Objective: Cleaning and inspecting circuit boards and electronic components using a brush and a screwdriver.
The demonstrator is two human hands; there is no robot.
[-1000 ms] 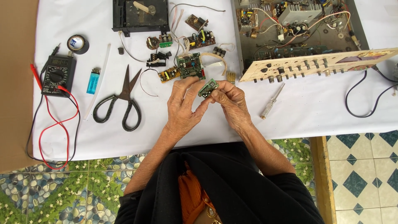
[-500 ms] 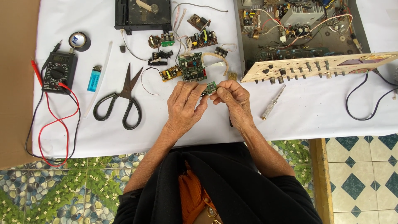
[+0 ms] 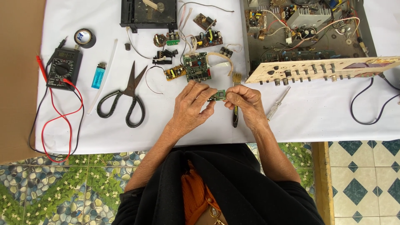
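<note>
A small green circuit board (image 3: 218, 95) is pinched between the fingertips of both my hands above the white tabletop (image 3: 316, 112). My left hand (image 3: 191, 109) grips its left side with thumb and fingers. My right hand (image 3: 246, 104) grips its right edge. Just beyond my hands lies a larger green circuit board (image 3: 196, 66). A small brush with a dark handle (image 3: 236, 100) lies partly under my right hand.
Large black-handled scissors (image 3: 127, 100), a blue lighter (image 3: 98, 76), a multimeter with red and black leads (image 3: 63, 68) and a tape roll (image 3: 84, 38) lie left. An opened amplifier chassis (image 3: 308, 29) with its knob panel (image 3: 316, 68) sits right. A clear-handled screwdriver (image 3: 277, 103) lies nearby.
Both hands have kept hold of the small board, shifting it only slightly between the fingertips. Nothing else on the table has moved.
</note>
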